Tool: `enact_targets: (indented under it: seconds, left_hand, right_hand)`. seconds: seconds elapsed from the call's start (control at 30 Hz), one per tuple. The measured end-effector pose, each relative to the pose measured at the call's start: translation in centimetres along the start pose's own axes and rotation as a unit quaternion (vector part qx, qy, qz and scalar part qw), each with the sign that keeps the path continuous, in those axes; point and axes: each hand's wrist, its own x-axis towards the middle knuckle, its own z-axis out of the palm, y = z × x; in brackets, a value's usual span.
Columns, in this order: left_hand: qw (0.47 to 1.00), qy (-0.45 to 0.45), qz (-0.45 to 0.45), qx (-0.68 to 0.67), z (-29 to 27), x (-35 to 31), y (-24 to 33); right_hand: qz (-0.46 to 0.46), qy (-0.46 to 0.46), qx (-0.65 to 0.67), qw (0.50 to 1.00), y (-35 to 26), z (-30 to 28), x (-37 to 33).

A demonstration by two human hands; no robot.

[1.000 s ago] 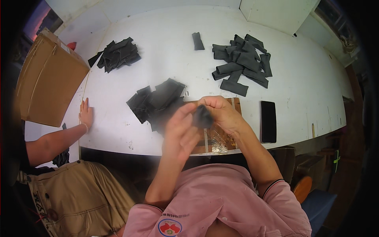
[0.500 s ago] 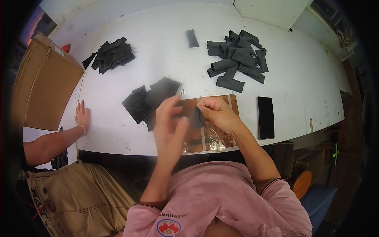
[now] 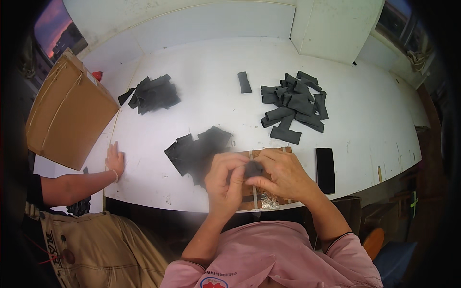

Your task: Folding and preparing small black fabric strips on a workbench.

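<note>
Both hands work together at the near edge of the white, smooth-topped table [image 3: 365, 120]. The small, dark grey fabric piece [image 3: 253, 168] sits between them, above the flat brown cardboard panel with pale tape strips [image 3: 247, 205]. The left hand [image 3: 223, 180] and the right hand [image 3: 283, 175] each present a narrow grip, thumb and fingers drawn together on the fabric. The fingers cover much of the piece and the area is slightly hazy, so its fold and any opening cannot be confirmed.

The step in hand appears to be two-handed shaping or turning of this single piece. The next move calls for a secure pinch on both sides and even finger pressure, without dropping or twisting the fabric.

A pile of flat black fabric pieces [image 3: 192, 153] lies just left of the panel; a second black fabric pile [image 3: 156, 93] lies farther off, near the tall brown cardboard box [image 3: 72, 115]. A heap of dark grey tubular fabric pieces [image 3: 295, 103] lies beyond the right hand, with one separate grey fabric tube [image 3: 244, 82] to its left. A black rectangular phone [image 3: 325, 170] lies to the right of the panel.
</note>
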Motion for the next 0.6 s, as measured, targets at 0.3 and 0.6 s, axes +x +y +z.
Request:
enact_targets:
  seconds: [0.3, 0.6]
  left_hand:
    - [0.978, 0.136, -0.085, -0.136, 0.0, -1.2, -1.1]
    - [0.945, -0.028, -0.131, -0.298, 0.4, -0.7, -0.2]
  right_hand:
    - [-0.053, 0.018, -0.096, 0.994, 0.0, 0.5, 1.0]
    - [0.027, 0.019, 0.002, 0.999, 1.0, 2.5, -0.9]
